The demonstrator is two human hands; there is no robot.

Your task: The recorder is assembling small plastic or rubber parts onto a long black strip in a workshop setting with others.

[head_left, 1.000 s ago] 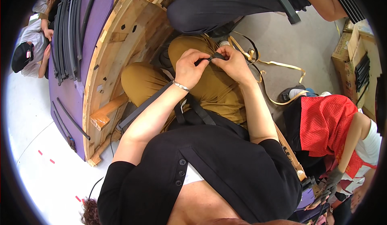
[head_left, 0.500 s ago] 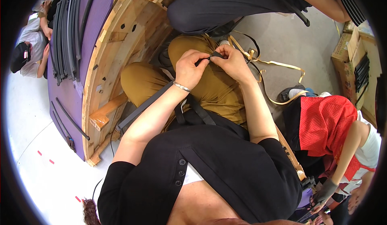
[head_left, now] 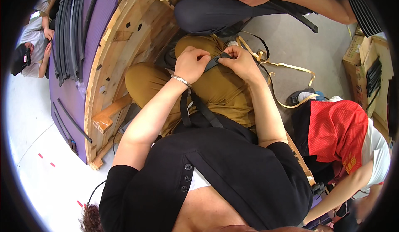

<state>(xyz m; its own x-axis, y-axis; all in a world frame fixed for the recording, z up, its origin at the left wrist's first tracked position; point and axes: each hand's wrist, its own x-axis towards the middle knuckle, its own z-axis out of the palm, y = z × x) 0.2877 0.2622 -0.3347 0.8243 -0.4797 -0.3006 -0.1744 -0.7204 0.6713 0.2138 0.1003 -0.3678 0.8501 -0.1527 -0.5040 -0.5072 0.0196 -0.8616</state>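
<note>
Over my trouser-clad lap, a flat black strip (head_left: 212,63) spans the short gap between my hands. A small round dark spot shows on it near its right end. My left hand (head_left: 190,66) is closed, thumb against fingers, at the strip's left part; its palm hides how the strip runs on. My right hand (head_left: 239,64) pinches the right end between thumb and fingertips. Below my hands, dark straps (head_left: 203,108) hang across my lap.
At left stands a wooden crate (head_left: 129,36) topped by a purple mat (head_left: 99,13) bearing several black strips (head_left: 70,36). Co-workers sit ahead, far left and at right, one in red (head_left: 334,128). Yellow bands (head_left: 291,66) lie on the floor; a cardboard box (head_left: 355,53) stands right.
My left hand has moved slightly left, baring more of the strip between my hands. The long part that slanted under my left forearm has dropped mostly from sight. The co-worker's hand ahead came lower.
</note>
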